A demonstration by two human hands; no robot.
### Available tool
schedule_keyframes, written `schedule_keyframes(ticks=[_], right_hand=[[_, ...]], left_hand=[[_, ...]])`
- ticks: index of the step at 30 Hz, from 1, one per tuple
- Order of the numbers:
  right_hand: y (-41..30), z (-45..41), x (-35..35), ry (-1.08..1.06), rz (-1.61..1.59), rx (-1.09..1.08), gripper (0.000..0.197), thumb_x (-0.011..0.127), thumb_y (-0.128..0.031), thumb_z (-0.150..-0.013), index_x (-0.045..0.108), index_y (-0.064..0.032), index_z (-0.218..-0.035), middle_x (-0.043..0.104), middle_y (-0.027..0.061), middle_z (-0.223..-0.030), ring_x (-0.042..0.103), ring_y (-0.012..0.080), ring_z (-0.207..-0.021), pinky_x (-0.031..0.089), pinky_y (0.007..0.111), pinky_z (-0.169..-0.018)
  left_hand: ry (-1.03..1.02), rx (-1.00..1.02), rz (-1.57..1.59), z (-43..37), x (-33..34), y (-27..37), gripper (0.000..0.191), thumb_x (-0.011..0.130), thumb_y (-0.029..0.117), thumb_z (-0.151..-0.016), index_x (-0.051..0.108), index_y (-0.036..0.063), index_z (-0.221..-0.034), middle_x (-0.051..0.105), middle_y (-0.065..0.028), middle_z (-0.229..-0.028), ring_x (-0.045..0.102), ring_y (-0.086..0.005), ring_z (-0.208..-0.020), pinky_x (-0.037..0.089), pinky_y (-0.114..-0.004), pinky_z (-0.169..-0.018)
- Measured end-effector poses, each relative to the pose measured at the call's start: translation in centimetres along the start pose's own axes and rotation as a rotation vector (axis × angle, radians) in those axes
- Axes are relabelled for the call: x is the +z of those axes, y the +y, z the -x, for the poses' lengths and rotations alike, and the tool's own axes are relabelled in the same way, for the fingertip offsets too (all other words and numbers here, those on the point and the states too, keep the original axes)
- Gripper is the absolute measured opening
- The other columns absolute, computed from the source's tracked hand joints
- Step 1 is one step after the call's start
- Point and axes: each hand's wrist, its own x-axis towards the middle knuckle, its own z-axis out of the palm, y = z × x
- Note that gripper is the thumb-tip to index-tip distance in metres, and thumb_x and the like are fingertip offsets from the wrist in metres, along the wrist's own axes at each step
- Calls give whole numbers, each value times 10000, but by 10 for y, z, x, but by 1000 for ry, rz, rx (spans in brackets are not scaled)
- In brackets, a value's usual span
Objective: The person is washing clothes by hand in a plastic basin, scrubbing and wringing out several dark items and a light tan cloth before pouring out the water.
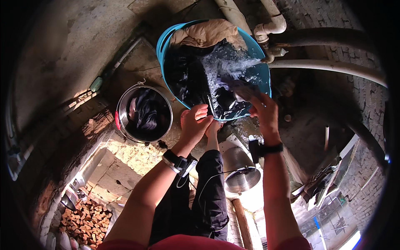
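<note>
A blue plastic tub (pixel 162 59) stands before me, with water and dark cloth (pixel 187 75) in it. Tan cloth (pixel 203 32) bunches over its far side. Water runs in from a tap (pixel 271 56) at the right. My right hand (pixel 265 114) is over the tub's near right rim, its fingers closed on a blurred greyish-purple cloth (pixel 239 89) that trails into the water. My left hand (pixel 195 122) is at the near rim, fingers curled beside the wet dark cloth's edge; whether it grips that cloth is hidden.
A metal bucket (pixel 171 109) with dark cloth inside stands left of the tub. Another metal bucket (pixel 239 172) lies tipped beside my right leg. Pipes (pixel 325 68) run along the brick wall (pixel 368 103). Firewood (pixel 86 222) is stacked at lower left. A bare foot (pixel 214 126) is against the tub.
</note>
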Motion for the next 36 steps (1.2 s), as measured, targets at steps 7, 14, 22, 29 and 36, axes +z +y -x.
schedule_keyframes(ticks=[7, 14, 22, 29, 36], right_hand=[[100, -90, 53, -66, 206, 95, 182, 617, -105, -827, 657, 61, -888, 613, 75, -628, 626, 160, -543, 533, 302, -490], [-73, 77, 19, -277, -194, -116, 135, 617, -30, -847, 645, 46, -955, 574, 16, -631, 491, 66, -527, 369, 221, -468], [-26, 92, -36, 15, -677, -88, 191, 518, -118, -950, 604, -16, -1087, 648, 93, -960, 610, 153, -757, 512, 277, -677], [51, 36, 39, -587, -1235, 583, 614, 463, -528, -968, 493, 13, -1257, 595, 153, -1186, 599, 299, -1069, 508, 469, -906], [54, 56, 49, -566, -1220, 611, 390, 336, -334, -1022, 531, -103, -1269, 629, 98, -1189, 626, 237, -1019, 547, 451, -771]], left_hand=[[-30, -3, -213, -19, 8, -1, 586, 731, 79, -808, 461, -1, -1323, 557, -184, -1231, 578, -265, -1130, 489, -363, -963], [-15, 312, -353, -46, 29, 8, 759, 757, 9, -730, 429, 158, -1398, 430, -187, -1367, 511, -289, -1218, 480, -359, -954], [-132, 341, -306, -41, 23, 40, 247, 673, -14, -760, 613, 6, -999, 666, -123, -898, 664, -234, -846, 507, -316, -741], [-454, 541, -515, -6, 29, 38, 302, 703, 77, -722, 625, -39, -990, 606, -153, -1021, 637, -296, -890, 533, -357, -750], [-341, -66, 203, -11, -1, 58, 360, 566, 51, -867, 548, -1, -1223, 649, -61, -1059, 618, -122, -978, 490, -273, -908]])
